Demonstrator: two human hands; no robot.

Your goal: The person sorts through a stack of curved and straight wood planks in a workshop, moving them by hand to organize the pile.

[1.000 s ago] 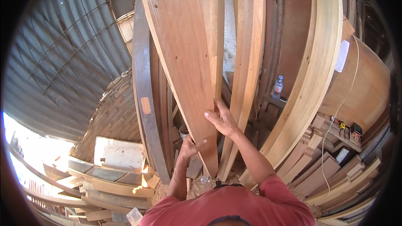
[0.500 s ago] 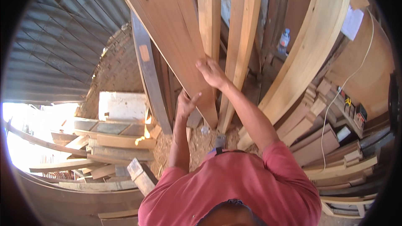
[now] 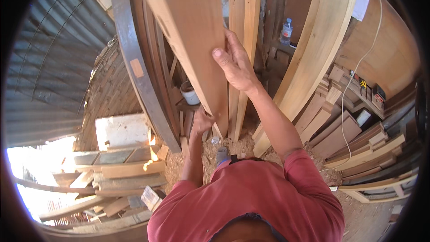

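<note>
A long, thick wooden plank [image 3: 190, 31] stands tilted in front of me, running up out of view at the top. Its broad face and its left edge both show. My right hand [image 3: 239, 68] holds the plank's right edge, thumb on the face and fingers reaching around the side. Lower down, my left hand [image 3: 203, 122] is closed at the plank's left edge near its bottom end; part of its fingers is hidden. Directly right of the plank stands a pale wooden beam [image 3: 244, 18]. The plank's lower end comes down close to the shavings on the floor [image 3: 242, 144].
At left leans a dark beam [image 3: 134, 40], with a white bucket [image 3: 190, 95] behind the plank. A curved board [image 3: 309, 49] stands at right near a water bottle [image 3: 286, 31]. Wood offcuts [image 3: 130, 170] are stacked at left. A cable [image 3: 345, 92] hangs over timber at right.
The plank has turned, so its left edge now shows wide. My right hand has moved up and right along it. My view has swung slightly right, and the bucket has come into sight.
</note>
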